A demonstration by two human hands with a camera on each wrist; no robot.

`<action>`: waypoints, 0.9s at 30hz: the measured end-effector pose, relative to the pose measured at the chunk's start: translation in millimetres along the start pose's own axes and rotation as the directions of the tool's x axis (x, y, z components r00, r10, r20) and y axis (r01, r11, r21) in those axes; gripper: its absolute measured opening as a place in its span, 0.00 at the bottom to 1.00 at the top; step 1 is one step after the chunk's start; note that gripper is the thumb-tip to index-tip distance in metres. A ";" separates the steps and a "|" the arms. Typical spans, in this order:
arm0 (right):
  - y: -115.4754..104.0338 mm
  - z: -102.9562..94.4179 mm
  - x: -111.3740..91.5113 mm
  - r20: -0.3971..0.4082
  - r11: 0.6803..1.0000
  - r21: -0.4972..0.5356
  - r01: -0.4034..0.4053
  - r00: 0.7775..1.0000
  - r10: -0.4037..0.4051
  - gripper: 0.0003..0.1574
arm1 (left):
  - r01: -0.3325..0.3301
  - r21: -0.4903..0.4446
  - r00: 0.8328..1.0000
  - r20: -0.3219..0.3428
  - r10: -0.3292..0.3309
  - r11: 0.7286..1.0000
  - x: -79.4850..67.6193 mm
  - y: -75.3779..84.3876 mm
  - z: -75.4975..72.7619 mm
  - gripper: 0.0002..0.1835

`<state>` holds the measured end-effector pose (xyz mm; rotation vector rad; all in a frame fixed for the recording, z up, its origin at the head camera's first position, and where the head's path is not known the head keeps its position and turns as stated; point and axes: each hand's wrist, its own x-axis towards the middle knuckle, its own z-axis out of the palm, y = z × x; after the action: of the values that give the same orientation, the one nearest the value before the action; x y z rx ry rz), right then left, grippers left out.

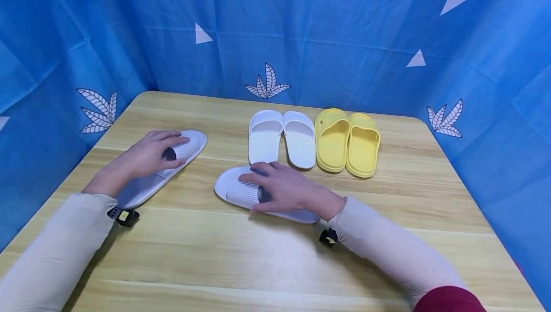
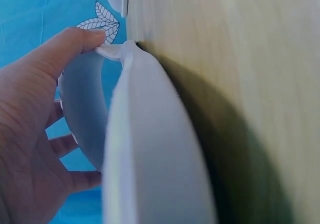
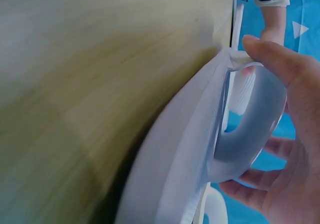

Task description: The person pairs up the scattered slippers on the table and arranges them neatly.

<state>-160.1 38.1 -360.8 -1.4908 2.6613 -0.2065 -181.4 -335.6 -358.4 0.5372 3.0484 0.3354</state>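
My left hand [image 1: 145, 158] grips a pale slipper [image 1: 197, 142] with a ribbed strap on the left of the table. In the left wrist view, the thumb presses one end of its strap [image 2: 85, 104] and the fingers reach round the other side. A matching slipper [image 1: 229, 184] lies near the middle, toe pointing left. Across its strap, my right hand [image 1: 293, 188] holds it by both sides; the right wrist view shows thumb and fingertips on the strap [image 3: 255, 129]. The hands hide parts of both slippers in the head view.
Behind the right hand, a pair of white slides [image 1: 264, 143] stands side by side. Touching them on the right is a pair of yellow clogs [image 1: 362, 151]. Blue patterned cloth [image 1: 327, 29] surrounds the wooden table [image 1: 206, 264] at the back and sides.
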 end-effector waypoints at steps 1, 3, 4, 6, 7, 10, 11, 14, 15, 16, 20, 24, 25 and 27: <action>-2.0 -0.7 2.4 0.002 1.000 0.001 -0.009 1.000 0.009 0.49 | 0.002 0.001 1.000 -0.001 -0.002 1.000 0.4 0.4 -0.3 0.36; -5.7 -1.7 7.3 0.008 1.000 -0.006 -0.030 1.000 0.030 0.49 | 0.001 0.000 1.000 -0.004 -0.001 1.000 1.7 1.0 -0.7 0.36; -7.3 -2.2 9.7 0.008 0.999 -0.008 -0.041 0.999 0.041 0.49 | -0.001 0.001 1.000 -0.006 0.001 1.000 2.6 0.9 -0.9 0.35; -10.1 -3.2 14.9 0.001 0.998 -0.016 -0.065 0.998 0.065 0.49 | -0.006 0.002 1.000 -0.012 0.006 1.000 4.3 0.7 -1.4 0.35; -11.4 -3.9 17.5 -0.004 0.997 -0.018 -0.078 0.997 0.077 0.49 | -0.008 0.001 1.000 -0.015 0.008 1.000 5.2 0.4 -1.5 0.35; -14.1 -4.9 25.7 -0.023 0.994 -0.019 -0.112 0.994 0.111 0.49 | -0.008 -0.002 1.000 -0.019 0.008 1.000 7.2 -1.3 -1.7 0.34; -14.9 -5.1 28.4 -0.029 0.992 -0.012 -0.123 0.992 0.123 0.49 | -0.005 -0.004 1.000 -0.019 0.005 1.000 7.7 -2.1 -1.7 0.34; -17.2 -5.1 36.0 -0.046 0.987 0.007 -0.162 0.986 0.162 0.49 | 0.003 -0.009 1.000 -0.020 -0.003 1.000 9.2 -3.9 -2.0 0.35; -18.1 -4.9 38.6 -0.053 0.984 0.012 -0.176 0.983 0.177 0.49 | 0.001 -0.009 1.000 -0.024 -0.001 1.000 9.6 -4.8 -1.9 0.35; -19.1 -5.0 41.0 -0.058 0.981 0.019 -0.193 0.979 0.194 0.48 | 0.000 -0.008 1.000 -0.027 -0.001 1.000 9.9 -5.1 -2.0 0.35; -24.2 -5.1 50.4 -0.083 0.971 0.019 -0.237 0.968 0.238 0.48 | -0.007 -0.006 1.000 -0.030 0.007 1.000 10.1 -6.8 -2.3 0.34; -28.9 -5.6 59.3 -0.098 0.961 0.018 -0.276 0.956 0.276 0.50 | 0.003 -0.016 1.000 -0.023 -0.003 1.000 10.2 -8.9 -2.4 0.35; -29.8 -6.0 61.4 -0.102 0.958 0.020 -0.287 0.952 0.287 0.50 | 0.004 -0.018 1.000 -0.025 -0.005 1.000 10.3 -9.3 -2.5 0.35; -30.7 -6.4 65.5 -0.110 0.950 0.020 -0.312 0.944 0.312 0.50 | 0.005 -0.024 0.999 -0.031 -0.006 1.000 10.8 -9.9 -2.7 0.35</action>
<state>-169.4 -33.1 -350.1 -1.0613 2.9355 -0.2765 -195.1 -341.5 -357.8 0.5273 3.0711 0.3831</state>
